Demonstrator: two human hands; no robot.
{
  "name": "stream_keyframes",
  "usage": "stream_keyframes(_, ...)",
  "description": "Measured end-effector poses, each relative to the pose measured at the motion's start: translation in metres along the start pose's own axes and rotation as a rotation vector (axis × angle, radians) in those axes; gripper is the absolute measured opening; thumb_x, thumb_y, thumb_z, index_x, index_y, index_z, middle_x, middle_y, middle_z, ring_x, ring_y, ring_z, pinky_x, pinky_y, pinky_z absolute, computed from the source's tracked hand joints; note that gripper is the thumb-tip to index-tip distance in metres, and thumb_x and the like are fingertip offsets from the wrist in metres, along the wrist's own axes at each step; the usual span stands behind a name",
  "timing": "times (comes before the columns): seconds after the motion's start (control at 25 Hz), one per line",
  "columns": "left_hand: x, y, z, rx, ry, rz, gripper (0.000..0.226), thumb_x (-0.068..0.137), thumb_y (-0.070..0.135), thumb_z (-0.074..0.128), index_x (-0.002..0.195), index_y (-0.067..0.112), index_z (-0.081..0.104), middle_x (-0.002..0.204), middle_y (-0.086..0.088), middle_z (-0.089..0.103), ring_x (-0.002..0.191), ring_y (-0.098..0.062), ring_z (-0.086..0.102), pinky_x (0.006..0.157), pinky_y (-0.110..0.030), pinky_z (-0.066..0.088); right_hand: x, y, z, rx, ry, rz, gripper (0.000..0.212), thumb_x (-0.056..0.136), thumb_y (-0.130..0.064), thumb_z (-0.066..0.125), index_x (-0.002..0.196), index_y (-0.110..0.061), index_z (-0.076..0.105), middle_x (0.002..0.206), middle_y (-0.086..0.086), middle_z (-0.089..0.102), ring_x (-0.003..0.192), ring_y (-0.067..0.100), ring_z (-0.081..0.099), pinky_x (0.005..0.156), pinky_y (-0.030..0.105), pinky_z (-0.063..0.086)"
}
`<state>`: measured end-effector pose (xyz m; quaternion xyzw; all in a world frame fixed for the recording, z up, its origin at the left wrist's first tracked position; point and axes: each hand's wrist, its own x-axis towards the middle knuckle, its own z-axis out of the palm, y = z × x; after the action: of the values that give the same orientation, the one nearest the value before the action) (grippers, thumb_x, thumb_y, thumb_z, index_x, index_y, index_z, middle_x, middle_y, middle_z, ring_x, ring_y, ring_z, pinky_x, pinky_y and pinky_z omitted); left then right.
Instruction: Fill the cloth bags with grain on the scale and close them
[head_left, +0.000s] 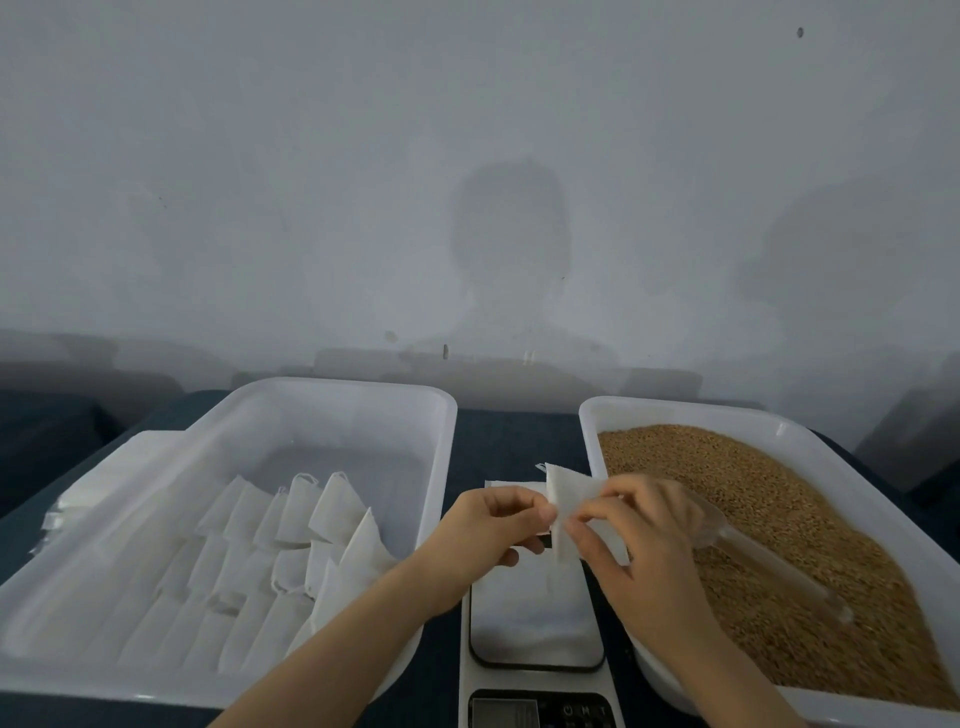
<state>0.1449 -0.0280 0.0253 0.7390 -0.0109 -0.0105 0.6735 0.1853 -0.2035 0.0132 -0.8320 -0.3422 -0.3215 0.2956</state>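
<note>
Above scale (537, 623) | left hand (493, 530), right hand (641, 540): fingers pinching cloth bag (571, 491) | keys (587, 711) M, T

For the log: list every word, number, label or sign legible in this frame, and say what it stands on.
"M": faint, on a button of the scale, on its control panel.
"T": faint, on the button just right of the "M".
Power symbol: on the button left of the "M".
Display: blurred, no digits readable.
Cloth bags: no print visible.
</note>
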Motion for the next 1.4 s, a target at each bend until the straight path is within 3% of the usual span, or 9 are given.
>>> stream_keyframes(0.16, -0.002, -0.001, 0.002, 0.102, -0.033, 0.053, 0.022, 0.091, 0.023, 0.063, 0.074, 0.033, 0.071, 0.075, 0.013, 0.066, 0.071, -0.001, 0.058, 0.066, -0.017, 0.045, 0.0, -0.002, 0.003, 0.179, -0.2, 0.075, 0.039, 0.082, -0.063, 0.047, 0.079, -0.027, 0.061, 0.076, -0.023, 0.054, 0.081, -0.001, 0.05, 0.084, 0.023, 0.031)
stream_keyframes(0.32, 0.0, -0.001, 0.001, 0.117, -0.026, 0.042, 0.022, 0.09, 0.022, 0.064, 0.073, 0.033, 0.072, 0.073, 0.014, 0.066, 0.069, 0.001, 0.057, 0.065, -0.016, 0.045, -0.001, -0.001, 0.0, 0.245, -0.212, 0.117, 0.034, 0.078, -0.063, 0.056, 0.079, -0.03, 0.064, 0.072, -0.023, 0.054, 0.083, -0.001, 0.05, 0.08, 0.02, 0.032)
stream_keyframes(0.6, 0.001, -0.001, 0.002, 0.045, 0.008, -0.022, 0.013, 0.09, 0.026, 0.064, 0.082, 0.02, 0.071, 0.076, 0.008, 0.067, 0.072, -0.005, 0.059, 0.069, -0.021, 0.045, 0.0, -0.006, -0.005, 0.259, -0.205, 0.095, 0.007, 0.085, -0.027, 0.066, 0.079, -0.03, 0.067, 0.068, -0.02, 0.06, 0.073, -0.001, 0.055, 0.076, 0.022, 0.037)
stream_keyframes(0.76, 0.003, -0.003, 0.008, 0.213, 0.111, -0.04, 0.015, 0.088, 0.024, 0.06, 0.075, 0.022, 0.068, 0.063, 0.012, 0.065, 0.066, -0.005, 0.058, 0.065, -0.018, 0.046, 0.001, -0.002, -0.005, 0.302, -0.116, 0.301, 0.019, 0.084, -0.014, 0.068, 0.089, -0.03, 0.06, 0.068, -0.01, 0.066, 0.065, 0.006, 0.061, 0.063, 0.017, 0.047)
stream_keyframes(0.84, 0.003, -0.002, 0.009, 0.244, 0.091, -0.015, 0.015, 0.088, 0.024, 0.061, 0.074, 0.024, 0.066, 0.061, 0.014, 0.064, 0.062, 0.0, 0.058, 0.064, -0.017, 0.046, 0.001, -0.001, -0.005, 0.239, -0.112, 0.249, 0.02, 0.084, -0.009, 0.066, 0.083, -0.028, 0.059, 0.068, -0.012, 0.063, 0.067, 0.011, 0.059, 0.063, 0.024, 0.048)
stream_keyframes(0.96, 0.0, -0.002, 0.009, 0.238, 0.079, 0.093, 0.015, 0.088, 0.021, 0.064, 0.073, 0.025, 0.065, 0.063, 0.016, 0.063, 0.062, 0.001, 0.058, 0.062, -0.012, 0.044, -0.001, 0.0, 0.001, 0.062, -0.172, 0.064, 0.022, 0.078, 0.006, 0.068, 0.086, -0.014, 0.073, 0.081, -0.003, 0.065, 0.072, 0.024, 0.059, 0.064, 0.037, 0.048)
stream_keyframes(1.12, -0.005, -0.015, 0.014, 0.591, 0.017, 0.447, 0.01, 0.084, 0.018, 0.068, 0.077, 0.024, 0.063, 0.074, 0.015, 0.061, 0.067, -0.007, 0.058, 0.064, -0.011, 0.044, 0.001, 0.002, 0.006, 0.112, -0.196, 0.077, 0.01, 0.076, 0.007, 0.065, 0.07, -0.001, 0.067, 0.082, 0.0, 0.062, 0.069, 0.019, 0.059, 0.06, 0.041, 0.05)
stream_keyframes(1.24, -0.004, -0.017, 0.014, 0.679, 0.069, 0.599, 0.007, 0.082, 0.025, 0.067, 0.084, 0.019, 0.065, 0.08, 0.01, 0.06, 0.07, -0.007, 0.056, 0.065, -0.019, 0.049, -0.001, 0.006, 0.004, 0.234, -0.172, 0.181, 0.008, 0.08, -0.005, 0.07, 0.072, -0.004, 0.071, 0.08, -0.004, 0.064, 0.073, 0.013, 0.06, 0.065, 0.039, 0.049)
stream_keyframes(1.4, -0.002, -0.021, 0.012, 0.952, 0.252, 0.75, 0.061, 0.072, 0.044, 0.073, 0.122, 0.026, 0.043, 0.127, 0.002, 0.05, 0.118, -0.01, 0.044, 0.099, -0.024, 0.04, -0.001, 0.004, 0.002, 0.272, -0.183, 0.258, 0.015, 0.081, -0.022, 0.069, 0.073, -0.011, 0.073, 0.08, -0.01, 0.064, 0.08, 0.008, 0.058, 0.07, 0.035, 0.048)
